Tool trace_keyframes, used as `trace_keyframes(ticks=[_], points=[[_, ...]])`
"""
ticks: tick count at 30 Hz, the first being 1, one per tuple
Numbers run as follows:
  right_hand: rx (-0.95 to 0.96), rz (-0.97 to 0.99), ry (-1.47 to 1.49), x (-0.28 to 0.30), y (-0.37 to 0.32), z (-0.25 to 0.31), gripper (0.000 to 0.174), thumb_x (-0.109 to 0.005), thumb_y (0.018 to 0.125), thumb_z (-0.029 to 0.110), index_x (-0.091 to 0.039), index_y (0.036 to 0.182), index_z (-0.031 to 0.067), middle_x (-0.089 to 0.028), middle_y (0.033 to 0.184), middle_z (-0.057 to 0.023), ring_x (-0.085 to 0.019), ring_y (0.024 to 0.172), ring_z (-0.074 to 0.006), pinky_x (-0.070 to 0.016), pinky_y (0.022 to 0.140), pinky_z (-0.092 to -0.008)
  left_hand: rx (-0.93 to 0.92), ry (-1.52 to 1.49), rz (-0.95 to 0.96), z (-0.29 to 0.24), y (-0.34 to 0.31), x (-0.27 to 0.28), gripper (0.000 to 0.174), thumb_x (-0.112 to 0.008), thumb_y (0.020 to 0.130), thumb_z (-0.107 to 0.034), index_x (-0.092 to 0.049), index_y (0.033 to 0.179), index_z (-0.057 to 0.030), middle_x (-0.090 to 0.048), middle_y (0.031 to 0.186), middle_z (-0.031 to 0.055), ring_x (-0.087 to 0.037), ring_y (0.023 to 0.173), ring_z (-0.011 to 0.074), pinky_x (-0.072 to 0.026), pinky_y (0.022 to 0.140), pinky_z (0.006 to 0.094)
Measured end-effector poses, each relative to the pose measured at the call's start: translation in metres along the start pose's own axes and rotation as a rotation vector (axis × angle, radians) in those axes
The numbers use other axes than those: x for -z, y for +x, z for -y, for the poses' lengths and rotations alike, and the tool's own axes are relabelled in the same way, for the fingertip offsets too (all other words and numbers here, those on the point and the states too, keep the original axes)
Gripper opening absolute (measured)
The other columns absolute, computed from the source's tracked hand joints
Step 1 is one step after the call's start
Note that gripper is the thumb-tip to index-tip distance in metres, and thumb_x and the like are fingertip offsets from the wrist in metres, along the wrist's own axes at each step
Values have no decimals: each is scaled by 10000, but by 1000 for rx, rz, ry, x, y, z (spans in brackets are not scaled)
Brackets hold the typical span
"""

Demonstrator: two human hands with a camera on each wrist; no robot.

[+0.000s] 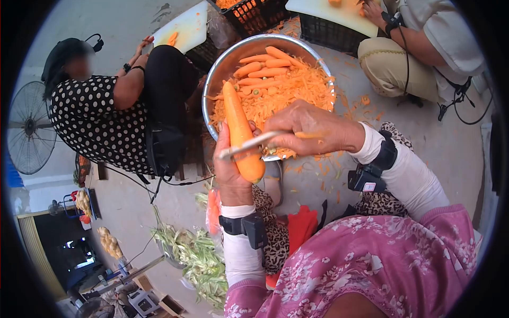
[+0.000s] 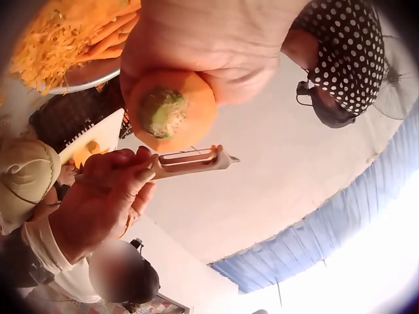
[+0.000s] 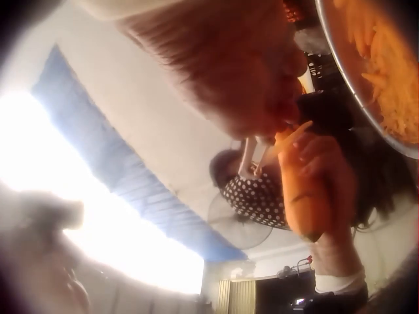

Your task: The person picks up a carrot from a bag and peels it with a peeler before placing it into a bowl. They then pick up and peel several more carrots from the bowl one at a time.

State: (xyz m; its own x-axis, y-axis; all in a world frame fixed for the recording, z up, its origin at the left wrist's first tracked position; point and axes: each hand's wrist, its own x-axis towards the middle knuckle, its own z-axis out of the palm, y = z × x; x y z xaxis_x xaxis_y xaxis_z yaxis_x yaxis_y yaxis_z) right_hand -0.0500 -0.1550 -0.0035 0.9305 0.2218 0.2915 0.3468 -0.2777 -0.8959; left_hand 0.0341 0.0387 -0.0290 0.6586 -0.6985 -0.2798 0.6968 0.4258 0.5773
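Note:
My left hand [image 1: 231, 168] grips a large orange carrot [image 1: 238, 119], its thick stem end pointing toward me and its tip over the metal basin [image 1: 211, 79]. In the left wrist view the green-brown stem end of the carrot [image 2: 163, 112] faces the camera. My right hand [image 1: 310, 127] holds a pale-handled peeler [image 1: 254, 144], which crosses the carrot's lower half in the head view. The peeler's slotted blade [image 2: 190, 157] shows just beside the carrot's stem end in the left wrist view. A strip of orange peel [image 1: 310, 135] lies by my right fingers.
The basin holds several carrots [image 1: 265, 72] on a heap of peelings [image 1: 297, 87]. A person in a dotted top [image 1: 101, 122] sits at left, another person [image 1: 419, 58] at upper right, each by a cutting board [image 1: 185, 26] on a crate. Corn husks [image 1: 196, 259] lie on the floor.

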Motion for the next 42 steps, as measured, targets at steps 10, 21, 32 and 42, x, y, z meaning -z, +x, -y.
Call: trace_keyframes(ticks=[10,21,32,42], points=[[-72,-483,-368,39,9,-45,217,-479,881,188,-584,933,6,-573,748,-167,-558,673,-360,-441,630,-438,28,-4,30,12,-6,-23,444,-431,971,-401,-492,1108,16,-487,949,134,-432,794,205,-396,612,292],[174,-551,-434,12,16,-24,296,-507,798,32,-556,1089,16,-587,934,-138,-577,864,-307,-470,742,-375,36,-230,138,3,-2,-12,402,-441,970,-382,-508,1146,-26,-502,956,124,-466,824,224,-423,630,317],[246,-483,-711,7,15,-34,339,-537,767,-12,-557,1100,52,-582,898,-138,-577,881,-337,-470,745,-406,26,-202,35,3,0,-10,395,-499,947,-334,-478,1155,1,-471,942,127,-448,806,214,-434,647,306],[66,-411,-575,7,14,-31,321,-525,848,42,-536,1169,28,-597,941,-167,-591,819,-323,-481,774,-366,54,-202,-4,0,6,-10,387,-489,954,-338,-490,1141,1,-500,928,128,-479,799,221,-447,647,320]])
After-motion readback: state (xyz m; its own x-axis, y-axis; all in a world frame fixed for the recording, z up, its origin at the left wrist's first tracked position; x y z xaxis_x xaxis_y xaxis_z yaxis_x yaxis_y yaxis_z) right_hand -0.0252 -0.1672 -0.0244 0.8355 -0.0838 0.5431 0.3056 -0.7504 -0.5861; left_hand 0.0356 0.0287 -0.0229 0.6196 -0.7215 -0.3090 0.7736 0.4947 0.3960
